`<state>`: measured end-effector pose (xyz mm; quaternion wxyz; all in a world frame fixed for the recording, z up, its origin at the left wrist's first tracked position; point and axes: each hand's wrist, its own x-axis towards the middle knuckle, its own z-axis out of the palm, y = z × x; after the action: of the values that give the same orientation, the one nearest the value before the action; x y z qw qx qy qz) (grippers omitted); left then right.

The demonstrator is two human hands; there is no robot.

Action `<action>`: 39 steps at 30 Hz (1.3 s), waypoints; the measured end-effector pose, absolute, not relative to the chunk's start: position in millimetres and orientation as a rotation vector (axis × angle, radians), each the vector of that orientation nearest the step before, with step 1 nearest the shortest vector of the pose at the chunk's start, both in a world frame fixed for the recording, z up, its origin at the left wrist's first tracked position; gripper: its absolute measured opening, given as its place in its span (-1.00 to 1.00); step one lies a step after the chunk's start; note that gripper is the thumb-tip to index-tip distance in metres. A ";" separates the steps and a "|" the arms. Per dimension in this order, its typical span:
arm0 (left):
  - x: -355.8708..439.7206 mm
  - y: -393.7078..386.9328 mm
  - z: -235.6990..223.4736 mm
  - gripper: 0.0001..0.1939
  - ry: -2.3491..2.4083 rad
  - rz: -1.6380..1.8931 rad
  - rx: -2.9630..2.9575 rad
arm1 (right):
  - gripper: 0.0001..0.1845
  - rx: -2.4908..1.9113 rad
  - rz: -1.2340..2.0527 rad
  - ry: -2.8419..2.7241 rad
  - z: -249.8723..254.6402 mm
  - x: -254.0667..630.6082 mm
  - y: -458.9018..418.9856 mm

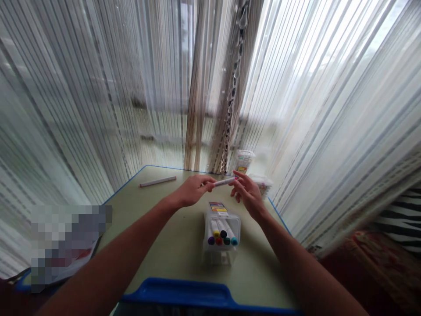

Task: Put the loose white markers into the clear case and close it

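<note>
The pen [224,181] is held in the air just past 12 o'clock of the box [219,209], roughly level, with its pink end pointed toward 3 o'clock. Its 9 o'clock end is pinched by the left hand [194,189], thumb and fingers closed together on the barrel. The pink end is met by the right hand [249,195], whose thumb and forefinger are parted around it while the other fingers are loosely curled; whether it is gripped or merely touched there cannot be told.

The box is set on the table [171,245], its mouth turned toward 6 o'clock, with six coloured caps [219,241] shown at it. A loose pen [158,181] is laid between 10 and 11 o'clock of the box, and near 1 o'clock two more boxes [242,170] are seen, partly hidden by the right hand.

The pen is judged to be light, stiff and smooth, easily rolled or twisted between the fingertips and not readily broken by a pinch. It is best held by the middle of the white barrel, or by both ends if steadiness is wanted
</note>
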<state>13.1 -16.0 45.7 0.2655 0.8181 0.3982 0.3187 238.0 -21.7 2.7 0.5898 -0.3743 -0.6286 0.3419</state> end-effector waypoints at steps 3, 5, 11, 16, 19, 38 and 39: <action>14.9 -13.0 37.7 -0.64 0.936 0.869 2.031 | -0.59 -0.819 0.914 -1.441 8.2 232.6 -26.8; 13.0 -12.0 29.0 -0.62 0.874 0.921 1.867 | -0.66 -0.814 0.967 -1.419 8.5 230.6 -28.0; 1.3 -11.3 16.0 -0.57 0.867 1.106 1.592 | -0.68 -0.800 1.090 -1.191 2.3 230.5 -23.5; 0.7 -9.3 13.7 -0.62 0.815 1.189 1.556 | -0.68 -0.785 1.116 -1.132 2.3 229.5 -24.6; 4.1 -8.9 11.8 -0.65 0.794 1.222 1.508 | -0.67 -0.798 1.126 -1.105 5.3 227.5 -26.9; 7.0 -12.0 13.0 -0.68 0.805 1.295 1.538 | -0.71 -0.802 1.128 -1.138 4.9 227.6 -28.6; 7.0 -12.3 13.4 -0.68 0.810 1.296 1.541 | -0.71 -0.801 1.127 -1.143 4.9 227.7 -28.5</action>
<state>7.0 -12.3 13.4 0.4669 0.6279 0.3299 0.5281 227.7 -28.5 4.9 0.6240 -0.3488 -0.4978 0.4910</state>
